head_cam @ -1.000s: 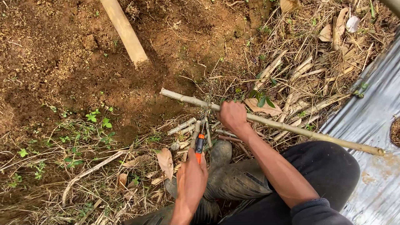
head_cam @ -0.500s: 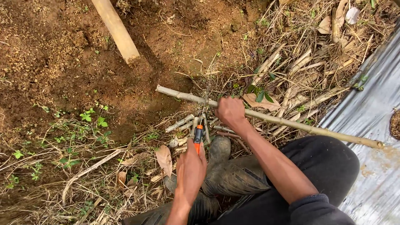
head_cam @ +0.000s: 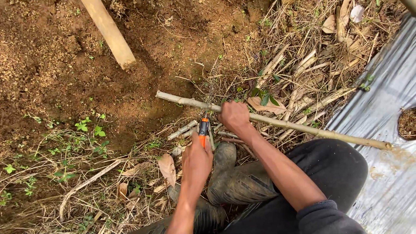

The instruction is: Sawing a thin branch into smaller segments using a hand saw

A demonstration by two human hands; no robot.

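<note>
A long pale stick (head_cam: 303, 126) lies across the ground from the bare soil to the grey sheet. My right hand (head_cam: 234, 117) grips it near its middle. My left hand (head_cam: 197, 160) holds a cutting tool with an orange handle (head_cam: 203, 128), its blades pointing up at the stick just left of my right hand. Short cut pieces of stem (head_cam: 182, 130) lie below the stick. My muddy boots (head_cam: 234, 182) sit under my arms.
A thick bamboo pole (head_cam: 108, 32) slants over bare brown soil at upper left. Dry grass and husks cover the upper right. A grey plastic sheet (head_cam: 381, 121) with a round soil-filled hole (head_cam: 407, 123) runs along the right. Small green weeds grow at left.
The view has shifted a little. My left hand has brought the orange-handled cutter up closer to the stick. My right hand keeps its grip on the stick.
</note>
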